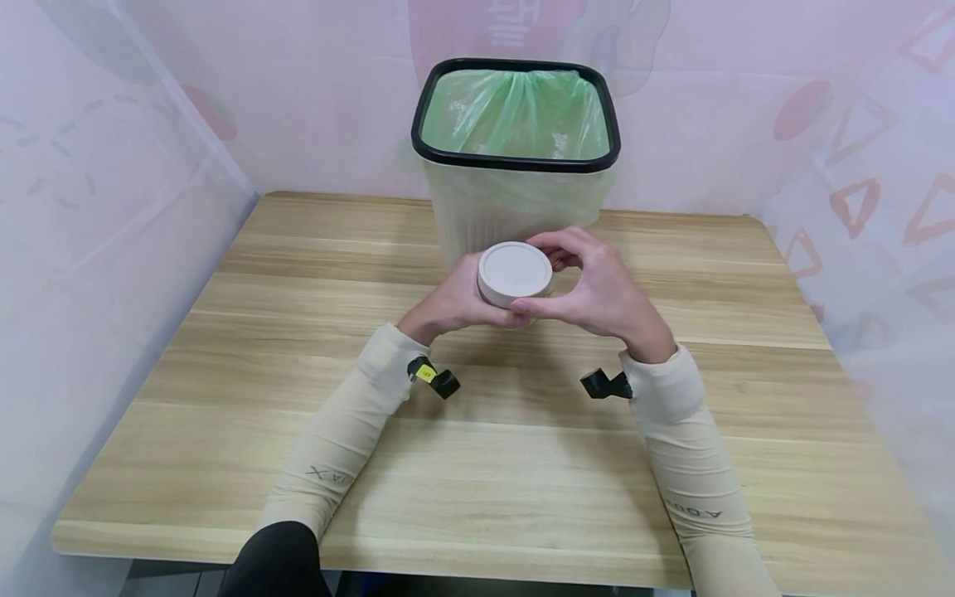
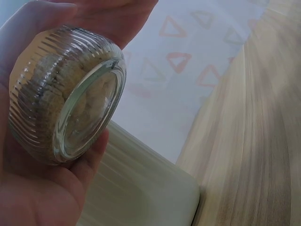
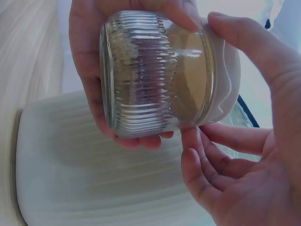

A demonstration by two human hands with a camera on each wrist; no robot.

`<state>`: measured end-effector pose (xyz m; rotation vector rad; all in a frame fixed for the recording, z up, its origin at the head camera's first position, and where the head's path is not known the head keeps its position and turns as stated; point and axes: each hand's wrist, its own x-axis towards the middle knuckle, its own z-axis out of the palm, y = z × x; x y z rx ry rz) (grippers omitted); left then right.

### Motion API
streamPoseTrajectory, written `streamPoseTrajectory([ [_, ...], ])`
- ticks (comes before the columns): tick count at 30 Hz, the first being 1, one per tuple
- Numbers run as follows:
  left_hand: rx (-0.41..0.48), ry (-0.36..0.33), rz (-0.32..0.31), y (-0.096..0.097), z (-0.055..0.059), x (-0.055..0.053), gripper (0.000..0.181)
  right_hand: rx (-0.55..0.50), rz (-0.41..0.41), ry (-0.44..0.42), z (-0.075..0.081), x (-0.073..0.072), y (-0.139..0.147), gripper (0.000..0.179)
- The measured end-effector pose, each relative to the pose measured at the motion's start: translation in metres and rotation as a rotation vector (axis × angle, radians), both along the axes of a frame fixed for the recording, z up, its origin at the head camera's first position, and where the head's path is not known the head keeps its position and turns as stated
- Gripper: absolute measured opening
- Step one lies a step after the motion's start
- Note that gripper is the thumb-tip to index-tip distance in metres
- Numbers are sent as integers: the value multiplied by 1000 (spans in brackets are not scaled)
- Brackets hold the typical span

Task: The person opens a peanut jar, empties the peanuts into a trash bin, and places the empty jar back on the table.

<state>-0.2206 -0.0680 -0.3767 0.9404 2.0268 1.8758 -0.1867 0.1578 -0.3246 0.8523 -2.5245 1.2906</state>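
Note:
A ribbed glass jar (image 3: 146,70) with a pale round lid (image 1: 515,269) is up in the air over the table, in front of the bin. My left hand (image 1: 464,297) grips the jar's glass body from the left. With thumb and fingers, my right hand (image 1: 600,286) grips the lid's rim from the right. Seen from the left wrist, the jar's clear base (image 2: 91,110) faces the camera, and brownish lumps show through the glass. The lid sits on the jar's mouth; whether it is loose cannot be told.
Behind the hands stands a whitish bin (image 1: 515,199) with a black rim and a green bag (image 1: 515,116) lining it. The wooden table (image 1: 522,489) runs back to a pale printed curtain (image 1: 313,99) that also hangs along both sides.

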Motion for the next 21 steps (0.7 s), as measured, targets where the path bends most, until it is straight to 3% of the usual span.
streamPoseTrajectory([
  [21,4,15,-16,0,0,-1,82,-122,166,-66,0,-6,8,69],
])
